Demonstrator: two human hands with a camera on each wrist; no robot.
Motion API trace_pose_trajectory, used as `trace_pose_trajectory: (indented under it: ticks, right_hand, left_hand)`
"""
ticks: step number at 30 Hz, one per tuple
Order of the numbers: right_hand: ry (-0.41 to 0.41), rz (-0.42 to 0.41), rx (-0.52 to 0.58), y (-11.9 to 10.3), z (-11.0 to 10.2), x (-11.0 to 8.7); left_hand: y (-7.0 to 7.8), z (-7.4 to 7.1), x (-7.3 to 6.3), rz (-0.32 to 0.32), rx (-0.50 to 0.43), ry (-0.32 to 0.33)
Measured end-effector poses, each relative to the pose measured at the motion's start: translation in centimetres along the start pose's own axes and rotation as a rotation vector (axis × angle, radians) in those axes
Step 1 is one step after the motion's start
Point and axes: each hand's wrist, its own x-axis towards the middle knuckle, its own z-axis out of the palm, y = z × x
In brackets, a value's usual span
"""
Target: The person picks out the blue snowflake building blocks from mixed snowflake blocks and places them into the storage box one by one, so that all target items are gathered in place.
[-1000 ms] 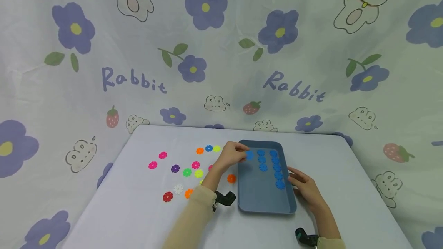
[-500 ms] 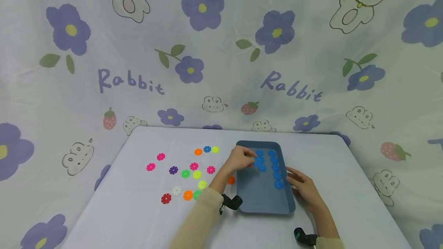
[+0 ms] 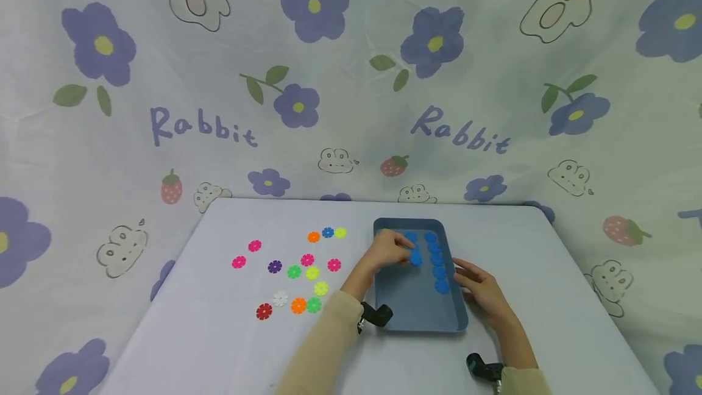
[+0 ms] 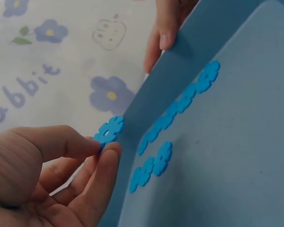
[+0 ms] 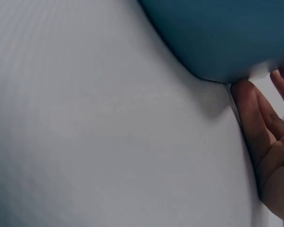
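Observation:
Between thumb and fingertips my left hand point(image 3: 388, 250) pinches a blue flower-shaped plastic disc point(image 4: 110, 129), held above the tray in the left wrist view. The grey-blue rectangular tray point(image 3: 417, 313) lies under that hand. Inside it, a long line of blue discs point(image 3: 439, 272) runs along the right wall. A shorter line of blue discs point(image 4: 163, 158) lies beside it, partly covered by my left hand in the head view. My right hand point(image 3: 485, 292) rests at the tray's right side, its loosely bent fingers point(image 5: 248, 111) touching the outer wall.
Left of the tray, loose discs are scattered on the white table point(image 3: 192, 334), among them a purple disc point(image 3: 275, 267), a red disc point(image 3: 264, 311), a white disc point(image 3: 280, 298) and a blue disc point(image 3: 328, 233). An orange disc is mostly hidden behind my left wrist. A patterned curtain point(image 3: 351, 108) hangs behind.
My left hand has moved right, from the tray's left edge to over the shorter line of discs, carrying the blue disc. My right hand has stayed at the tray's side.

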Motion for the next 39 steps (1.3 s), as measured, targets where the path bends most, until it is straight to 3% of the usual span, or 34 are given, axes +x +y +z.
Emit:
trace_pose_trajectory:
  ticks: [14, 27, 39]
  right_hand:
    - [-0.007, -0.016, -0.008, -0.1, 0.3, 0.0]
    - [-0.017, -0.008, -0.004, 0.0, 0.0, -0.1]
    - [-0.007, -0.009, 0.009, -0.4, 0.1, -0.3]
  left_hand:
    - [-0.7, 1.3, 0.7, -0.052, 0.057, -0.016]
    - [-1.2, 2.0, 0.6, -0.107, 0.044, -0.035]
    - [-1.9, 2.5, 0.8, -0.109, 0.041, -0.033]
